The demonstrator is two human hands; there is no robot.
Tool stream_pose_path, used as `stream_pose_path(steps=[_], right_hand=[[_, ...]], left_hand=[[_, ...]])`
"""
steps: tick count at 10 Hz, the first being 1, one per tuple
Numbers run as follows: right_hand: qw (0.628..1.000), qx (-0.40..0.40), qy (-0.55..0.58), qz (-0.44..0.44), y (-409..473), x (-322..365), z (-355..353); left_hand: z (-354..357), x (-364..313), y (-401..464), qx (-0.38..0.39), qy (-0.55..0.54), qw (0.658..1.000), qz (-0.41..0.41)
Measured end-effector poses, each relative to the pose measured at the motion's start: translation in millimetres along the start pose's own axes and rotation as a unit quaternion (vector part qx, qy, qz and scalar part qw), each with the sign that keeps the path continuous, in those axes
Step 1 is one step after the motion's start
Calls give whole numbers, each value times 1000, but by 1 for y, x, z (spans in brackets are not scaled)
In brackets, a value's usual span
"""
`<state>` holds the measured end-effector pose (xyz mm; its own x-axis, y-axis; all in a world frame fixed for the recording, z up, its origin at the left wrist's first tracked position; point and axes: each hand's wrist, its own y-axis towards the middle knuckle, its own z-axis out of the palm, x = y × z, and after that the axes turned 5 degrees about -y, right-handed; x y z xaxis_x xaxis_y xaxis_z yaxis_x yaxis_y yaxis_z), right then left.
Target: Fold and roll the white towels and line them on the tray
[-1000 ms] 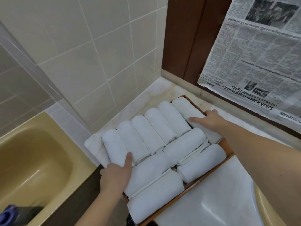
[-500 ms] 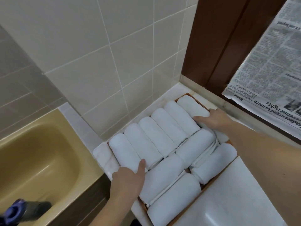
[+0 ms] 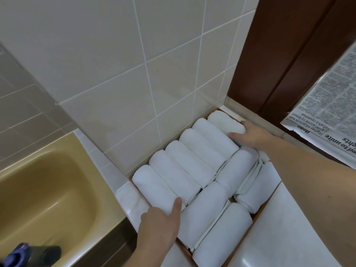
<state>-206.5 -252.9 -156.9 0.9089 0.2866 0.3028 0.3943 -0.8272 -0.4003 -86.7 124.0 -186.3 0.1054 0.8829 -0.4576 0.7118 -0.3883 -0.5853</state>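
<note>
The white towels (image 3: pixel 192 170) lie rolled in the tray (image 3: pixel 217 110), five in a row along the tiled wall (image 3: pixel 115 74) and four more crosswise in front. I judge them soft, light and springy: terry rolls that give under a press and loosen if lifted by one layer, so I would take each around its middle or push on its end. The tray shows only as thin orange-brown edges, rigid and shallow, so moving the load means gripping the rim, not the cloth. My left hand (image 3: pixel 159 224) rests on the near end of the leftmost roll, thumb laid straight along it; the other fingers I cannot tell. My right hand (image 3: pixel 250 135) presses the near end of the farthest roll, fingers curled over it. The tray sits on a glossy pale counter (image 3: pixel 289 228), beside a smooth yellow bathtub (image 3: pixel 38 189). Newspaper (image 3: pixel 327 122) hangs by dark wood panelling (image 3: pixel 279 54).
</note>
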Motion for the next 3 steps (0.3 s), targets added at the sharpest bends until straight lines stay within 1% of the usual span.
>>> stream_pose_path(steps=[1,2,3], right_hand=[[999,-2,-43,5,-2,7,-3],[998,-41,-45,20,-19,7,1],[994,-96,-19,44,-52,3,15]], left_hand=[[-13,7,-3,28,23,999,24],[-35,4,-6,45,75,995,42],[-58,-24,-7,-59,212,967,128]])
